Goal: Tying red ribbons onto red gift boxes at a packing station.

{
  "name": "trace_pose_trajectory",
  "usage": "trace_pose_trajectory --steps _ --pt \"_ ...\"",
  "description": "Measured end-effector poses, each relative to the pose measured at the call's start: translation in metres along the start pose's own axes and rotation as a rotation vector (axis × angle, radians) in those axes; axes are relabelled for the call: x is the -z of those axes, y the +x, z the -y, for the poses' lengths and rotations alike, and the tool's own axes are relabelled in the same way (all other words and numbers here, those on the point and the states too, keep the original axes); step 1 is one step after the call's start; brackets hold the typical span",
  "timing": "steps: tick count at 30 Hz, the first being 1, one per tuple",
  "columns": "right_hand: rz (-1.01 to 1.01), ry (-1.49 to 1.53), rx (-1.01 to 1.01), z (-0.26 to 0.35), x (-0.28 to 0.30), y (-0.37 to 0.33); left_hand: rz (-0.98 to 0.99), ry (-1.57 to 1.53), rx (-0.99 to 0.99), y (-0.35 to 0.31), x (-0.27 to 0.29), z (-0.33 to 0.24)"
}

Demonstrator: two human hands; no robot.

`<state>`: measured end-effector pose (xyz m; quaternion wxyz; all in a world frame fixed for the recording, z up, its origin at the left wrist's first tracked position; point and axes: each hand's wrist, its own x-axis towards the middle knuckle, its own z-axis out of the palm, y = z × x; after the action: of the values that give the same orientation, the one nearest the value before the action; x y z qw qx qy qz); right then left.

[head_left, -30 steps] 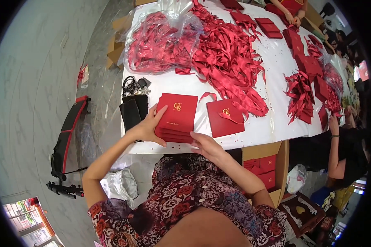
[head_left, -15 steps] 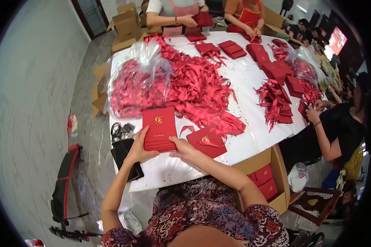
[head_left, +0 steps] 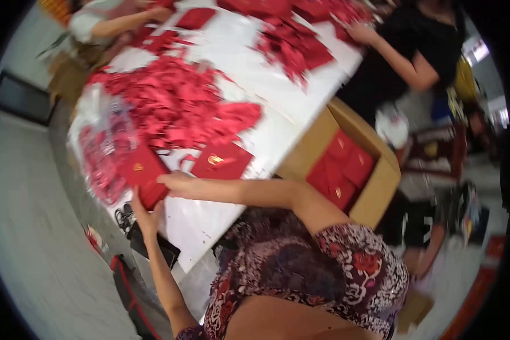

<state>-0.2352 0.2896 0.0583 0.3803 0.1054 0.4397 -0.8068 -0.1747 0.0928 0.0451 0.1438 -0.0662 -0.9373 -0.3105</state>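
Observation:
A stack of flat red gift bags (head_left: 144, 174) with a gold emblem stands at the table's near left edge. My left hand (head_left: 147, 215) grips its near left side, fingers along one edge and thumb on the near end. My right hand (head_left: 178, 185) closes on its right side; some of those fingers are hidden. Just to the right lies a single red gift bag (head_left: 222, 161) with a red ribbon across it. Beyond the stack spreads a heap of red ribbons (head_left: 170, 105), beside a clear plastic bag (head_left: 102, 156) of more ribbons. The picture is somewhat blurred.
An open carton (head_left: 384, 184) with red bags inside stands at the table's right edge. A black pouch (head_left: 167, 252) and cables (head_left: 123, 218) lie near my left hand. Co-workers sit across the table and at the right, near ribboned red bags (head_left: 292, 48).
The view has swung right, so the table appears turned and the carton shows more fully. Both hands stay on the stack of red gift bags, which has hardly moved on the table.

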Motion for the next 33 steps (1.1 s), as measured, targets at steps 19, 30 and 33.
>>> trace_pose_trajectory --steps 19,30,33 --pt "-1.232 -0.025 0.315 -0.113 0.496 -0.317 -0.044 0.025 -0.465 0.031 -0.077 -0.184" --pt "-1.269 0.119 0.047 -0.151 0.558 -0.155 0.772 -0.214 -0.659 -0.067 -0.194 -0.288" --pt "-1.230 0.206 0.034 -0.135 0.559 -0.136 0.854 -0.116 -0.683 -0.073 -0.196 -0.283"
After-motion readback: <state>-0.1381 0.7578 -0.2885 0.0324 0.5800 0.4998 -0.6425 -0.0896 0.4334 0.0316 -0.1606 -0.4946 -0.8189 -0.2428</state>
